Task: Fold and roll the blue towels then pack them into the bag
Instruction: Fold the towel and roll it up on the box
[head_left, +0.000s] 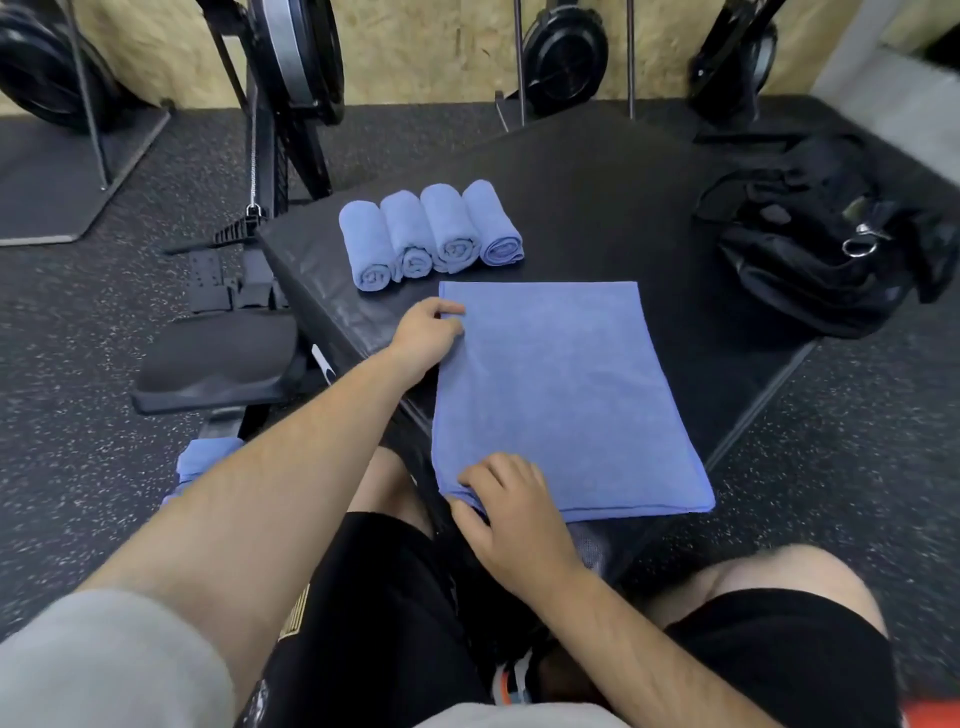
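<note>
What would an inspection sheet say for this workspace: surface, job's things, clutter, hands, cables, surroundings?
Surface: black padded platform.
Job's things: flat towel spread out; four rolled towels in a row beyond it; black bag at right.
Clutter: blue cloth low at left, partly behind the left arm.
Hands: left hand pinches the towel's far-left edge; right hand grips its near-left corner.
Cables: nothing seen.
Surroundings: rowing machine seat, speckled floor.
</note>
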